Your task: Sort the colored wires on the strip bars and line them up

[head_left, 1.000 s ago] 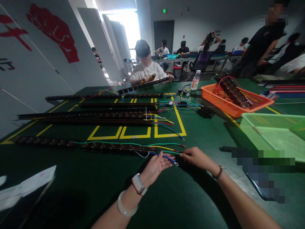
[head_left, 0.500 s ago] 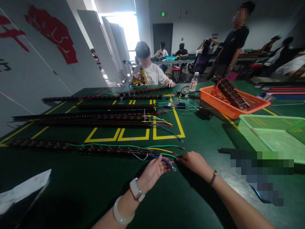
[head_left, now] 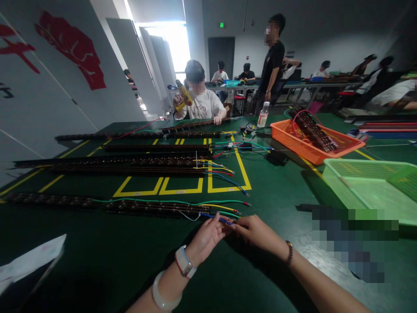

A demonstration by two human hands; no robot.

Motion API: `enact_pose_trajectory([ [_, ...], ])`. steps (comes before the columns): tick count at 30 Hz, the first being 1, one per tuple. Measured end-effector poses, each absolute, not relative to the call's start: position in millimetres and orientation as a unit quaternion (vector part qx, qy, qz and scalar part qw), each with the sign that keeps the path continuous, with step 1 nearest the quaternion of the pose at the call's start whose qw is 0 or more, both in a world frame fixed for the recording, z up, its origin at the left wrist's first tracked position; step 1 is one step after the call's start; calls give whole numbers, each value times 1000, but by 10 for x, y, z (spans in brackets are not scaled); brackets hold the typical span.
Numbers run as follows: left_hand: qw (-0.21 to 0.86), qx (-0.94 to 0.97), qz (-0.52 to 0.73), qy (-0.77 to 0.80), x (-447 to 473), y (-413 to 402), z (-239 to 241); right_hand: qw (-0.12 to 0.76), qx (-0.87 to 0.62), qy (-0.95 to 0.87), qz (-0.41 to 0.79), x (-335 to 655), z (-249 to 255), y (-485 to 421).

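My left hand (head_left: 208, 237) is closed around the blue wire (head_left: 206, 214), its thumb lying along the top. At that wire's end, my right hand (head_left: 256, 230) pinches the tip, so the ring terminal is hidden by the fingers. The blue wire comes out of the nearest black cable harness (head_left: 150, 206), which lies across the green table (head_left: 114, 261). A white zip tie (head_left: 190, 216) loops near the wire's base. Green and yellow wires (head_left: 221, 208) with red-sleeved ends stretch out just beyond my hands.
More harnesses (head_left: 137, 161) lie parallel behind, over yellow tape outlines. An orange basket (head_left: 302, 150) holding a harness and a green basket (head_left: 355, 187) stand at right. A bottle (head_left: 263, 115) stands farther back. Across the table a co-worker (head_left: 202, 102) holds a yellow heat gun (head_left: 185, 98).
My right hand has moved left, from near the green wire's end onto the blue wire's tip. The co-worker's heat gun has lifted leftward. A standing person has walked left.
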State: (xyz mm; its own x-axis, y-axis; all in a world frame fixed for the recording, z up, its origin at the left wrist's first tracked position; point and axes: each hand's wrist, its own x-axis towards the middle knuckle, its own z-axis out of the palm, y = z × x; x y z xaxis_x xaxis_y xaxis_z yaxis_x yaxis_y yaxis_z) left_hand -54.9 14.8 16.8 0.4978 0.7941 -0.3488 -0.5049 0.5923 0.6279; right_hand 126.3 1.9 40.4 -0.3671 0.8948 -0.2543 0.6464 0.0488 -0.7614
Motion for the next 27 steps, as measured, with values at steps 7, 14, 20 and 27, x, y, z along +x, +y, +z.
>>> enact_pose_trajectory([
  [7,820,352,279,355,-540,89,207,119,-591,-758,249,1292,337,84],
  [14,786,445,234,359,-540,66,219,6,-594,-791,146,1190,301,65],
  [20,787,448,231,356,-536,71,203,-36,-599,-793,108,1187,300,49],
  [27,791,440,236,354,-530,77,173,112,-578,-796,142,1316,623,341],
])
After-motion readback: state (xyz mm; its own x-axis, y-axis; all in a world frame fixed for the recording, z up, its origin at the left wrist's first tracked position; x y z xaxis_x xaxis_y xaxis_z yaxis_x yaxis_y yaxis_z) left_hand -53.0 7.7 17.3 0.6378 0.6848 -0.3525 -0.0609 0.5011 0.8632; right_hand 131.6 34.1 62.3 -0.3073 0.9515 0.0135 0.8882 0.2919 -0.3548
